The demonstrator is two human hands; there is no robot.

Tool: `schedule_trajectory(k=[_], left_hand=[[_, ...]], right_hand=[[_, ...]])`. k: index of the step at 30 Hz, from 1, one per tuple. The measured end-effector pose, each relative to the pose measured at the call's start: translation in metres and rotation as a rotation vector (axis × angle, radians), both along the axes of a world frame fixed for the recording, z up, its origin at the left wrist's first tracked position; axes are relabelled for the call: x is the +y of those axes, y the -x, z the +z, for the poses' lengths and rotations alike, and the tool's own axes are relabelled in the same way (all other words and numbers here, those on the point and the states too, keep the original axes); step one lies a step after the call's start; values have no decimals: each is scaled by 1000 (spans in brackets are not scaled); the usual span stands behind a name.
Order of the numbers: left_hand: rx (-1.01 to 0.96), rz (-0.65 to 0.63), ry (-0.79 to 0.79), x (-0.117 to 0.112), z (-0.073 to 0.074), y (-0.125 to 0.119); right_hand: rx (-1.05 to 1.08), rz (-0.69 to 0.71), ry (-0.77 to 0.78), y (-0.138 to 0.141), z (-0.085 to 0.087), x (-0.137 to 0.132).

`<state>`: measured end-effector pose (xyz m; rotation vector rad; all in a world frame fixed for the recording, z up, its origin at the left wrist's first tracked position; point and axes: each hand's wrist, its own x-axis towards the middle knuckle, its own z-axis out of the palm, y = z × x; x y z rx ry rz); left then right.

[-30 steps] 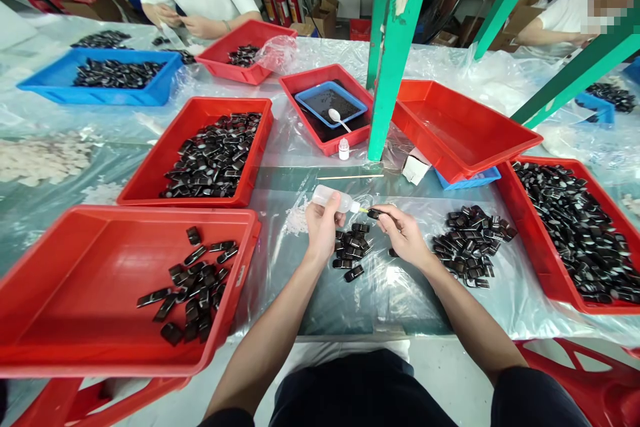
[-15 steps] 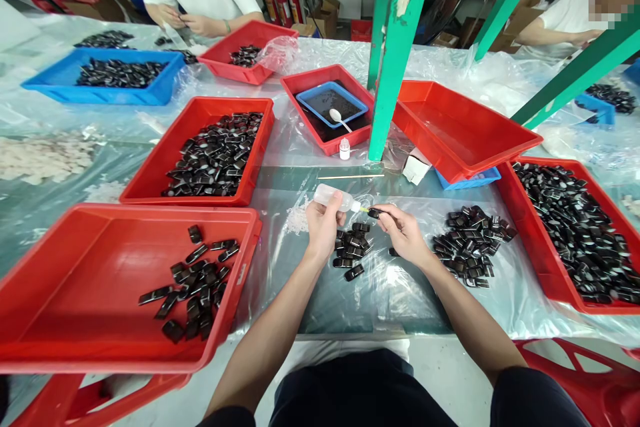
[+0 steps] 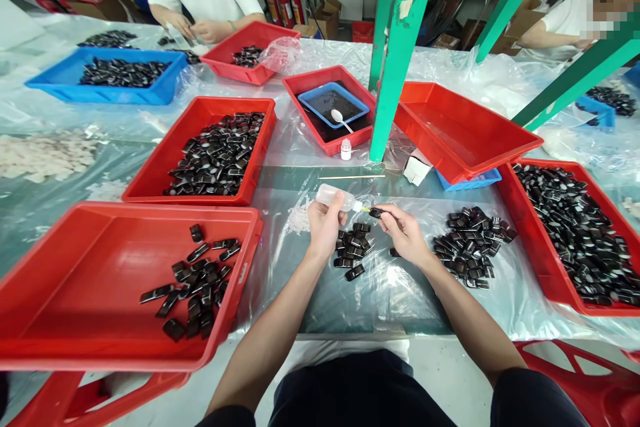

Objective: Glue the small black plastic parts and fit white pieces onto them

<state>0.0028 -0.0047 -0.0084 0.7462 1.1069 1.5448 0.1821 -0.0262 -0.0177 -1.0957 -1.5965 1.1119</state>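
Head view: red tray (image 3: 60, 320) of black pieces (image 3: 193, 290)

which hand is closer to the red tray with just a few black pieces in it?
Left. The left hand, holding a squeeze bottle, sits just right of that red tray's near corner. The right hand, pinching a small black piece, is farther right.

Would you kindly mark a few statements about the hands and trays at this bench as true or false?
1. The left hand holds a small squeeze bottle. True.
2. The right hand holds a white spoon. False: it pinches a small black piece; the spoon lies in the blue tray.
3. The bottle's nozzle points toward the piece in the right hand. True.
4. The near left red tray is heaped full. False: it holds only a small cluster of black pieces.
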Motion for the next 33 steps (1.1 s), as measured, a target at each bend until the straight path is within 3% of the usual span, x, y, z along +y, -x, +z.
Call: schedule_trajectory(k=[16, 33], left_hand=[[-35, 10, 63, -1, 5, -1], [-83, -6, 24, -1, 4, -1]], right_hand=[[1, -52, -36, 0, 5, -2], [-8, -97, -88, -1, 2, -3]])
